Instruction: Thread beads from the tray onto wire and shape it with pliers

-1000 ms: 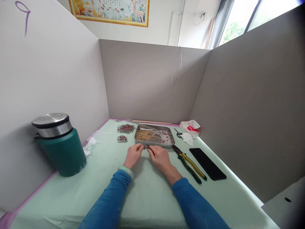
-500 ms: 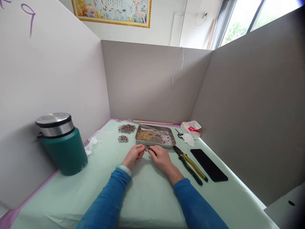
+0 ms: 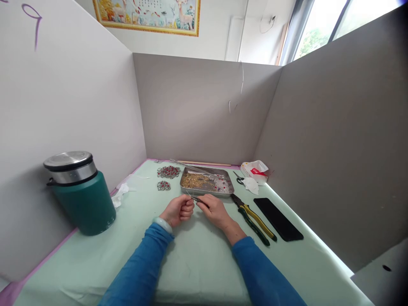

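Observation:
My left hand (image 3: 179, 210) is closed, pinching a thin wire (image 3: 189, 194) whose end sticks up toward the tray. A small dark tool (image 3: 200, 199) is gripped in my right hand (image 3: 216, 211), its tip touching or close to the wire at my left fingertips. Just beyond both hands lies a metal tray (image 3: 207, 192) with gold beads (image 3: 194, 180) on its left and clear and red pieces (image 3: 222, 184) on its right. Two piles of red and silver beaded pieces, a larger (image 3: 168, 171) and a smaller (image 3: 163, 185), rest left of the tray.
A green flask (image 3: 84, 204) stands at the left by white tissue (image 3: 120, 195). Right of the tray are large pliers (image 3: 255, 219), a black phone-like slab (image 3: 278, 219), scissors (image 3: 239, 180) and a white packet (image 3: 255, 171). Grey partitions (image 3: 204, 110) enclose the table.
My left hand has turned a little and its fingers are curled more tightly. The wire end now shows above the fingertips. The whole view has shifted slightly.

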`<action>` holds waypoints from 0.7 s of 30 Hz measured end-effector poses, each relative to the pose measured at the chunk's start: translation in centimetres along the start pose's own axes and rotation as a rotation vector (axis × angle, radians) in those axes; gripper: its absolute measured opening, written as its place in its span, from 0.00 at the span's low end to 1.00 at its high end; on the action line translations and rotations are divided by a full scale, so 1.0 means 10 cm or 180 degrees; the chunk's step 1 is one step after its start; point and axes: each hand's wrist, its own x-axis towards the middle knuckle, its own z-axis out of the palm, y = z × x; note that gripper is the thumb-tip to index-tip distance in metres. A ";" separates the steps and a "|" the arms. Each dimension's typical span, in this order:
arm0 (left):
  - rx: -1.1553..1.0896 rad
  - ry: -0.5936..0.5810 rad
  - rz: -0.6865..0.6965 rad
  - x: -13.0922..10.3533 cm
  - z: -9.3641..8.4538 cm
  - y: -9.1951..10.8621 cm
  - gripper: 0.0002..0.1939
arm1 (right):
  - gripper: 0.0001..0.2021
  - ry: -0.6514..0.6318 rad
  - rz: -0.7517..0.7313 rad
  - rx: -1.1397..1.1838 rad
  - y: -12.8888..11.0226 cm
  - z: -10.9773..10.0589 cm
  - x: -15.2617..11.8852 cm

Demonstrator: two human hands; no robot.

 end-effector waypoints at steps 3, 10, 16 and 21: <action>-0.0102 -0.0314 -0.0254 -0.04 0.00 0.03 0.13 | 0.11 -0.0131 -0.0179 0.0062 0.02 -0.08 0.00; -0.0340 -0.0737 -0.0647 -0.05 0.00 0.02 0.14 | 0.12 -0.0164 -0.0436 0.0107 0.06 -0.16 0.01; -0.0478 0.0187 0.0416 -0.04 0.01 0.04 0.10 | 0.11 -0.0171 0.0158 -0.0159 0.05 -0.05 -0.01; -0.0027 0.0676 0.0956 -0.01 0.04 0.00 0.09 | 0.07 -0.0510 0.0500 -0.0767 0.08 0.04 -0.08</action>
